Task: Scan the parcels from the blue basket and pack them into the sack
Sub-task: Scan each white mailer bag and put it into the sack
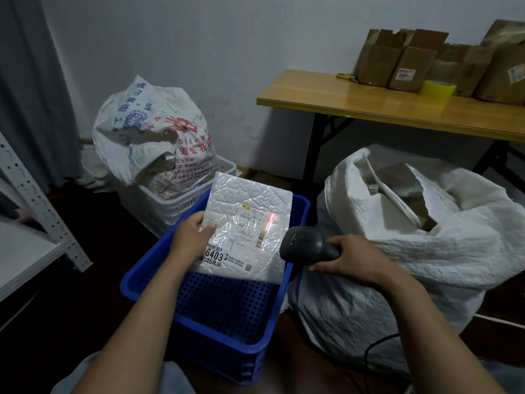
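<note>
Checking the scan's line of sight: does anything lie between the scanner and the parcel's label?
Nothing solid: in the head view the gap from the scanner to the parcel is bare, with only its red beam on the label.

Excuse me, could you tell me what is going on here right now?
A person is scanning a white padded parcel. The left hand holds it above the blue basket, while the right hand grips a dark handheld scanner aimed at its label, where a red line glows. No other parcel shows in the basket. The open white sack stands just right of it.
</note>
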